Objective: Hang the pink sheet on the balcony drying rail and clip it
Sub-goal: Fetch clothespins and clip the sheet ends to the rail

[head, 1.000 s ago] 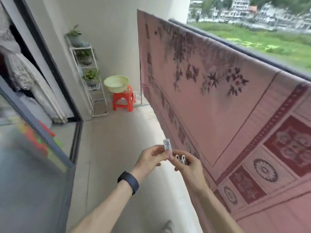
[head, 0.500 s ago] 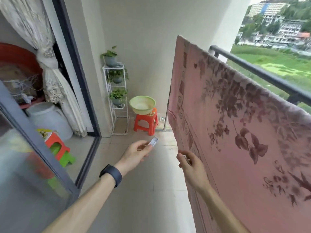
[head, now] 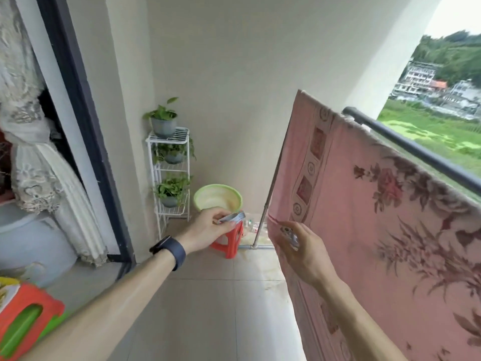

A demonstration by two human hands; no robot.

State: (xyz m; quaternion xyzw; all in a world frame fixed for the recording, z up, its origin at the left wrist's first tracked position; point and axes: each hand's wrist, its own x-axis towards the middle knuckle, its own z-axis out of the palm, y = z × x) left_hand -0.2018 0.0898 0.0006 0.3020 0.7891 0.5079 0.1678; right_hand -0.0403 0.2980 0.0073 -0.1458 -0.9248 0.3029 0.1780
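At the near left a red and green stool [head: 28, 316] is sitting by a pale tub [head: 31, 243], with a lace curtain [head: 33, 162] hanging behind a dark door frame [head: 78, 113]. The left hand [head: 208, 230], a dark watch [head: 170, 250] on its wrist, is reaching forward and pinching a white clip [head: 231, 218] between thumb and fingers. Any marking on the clip is too blurred to read. Beyond it, at the far wall, a white plant rack [head: 170, 173] is carrying three potted plants, and a green basin [head: 218, 198] is resting on a red stool [head: 230, 241].

To the right, the right hand [head: 299, 246] is curling its fingers round small pale pieces [head: 290, 237], possibly more clips. It is hovering at the left edge of the pink sheet [head: 377, 230], though I cannot tell whether it is touching it. The sheet, printed with dark flowers, is hanging over the black balcony rail [head: 416, 152] and draping down on the near side.
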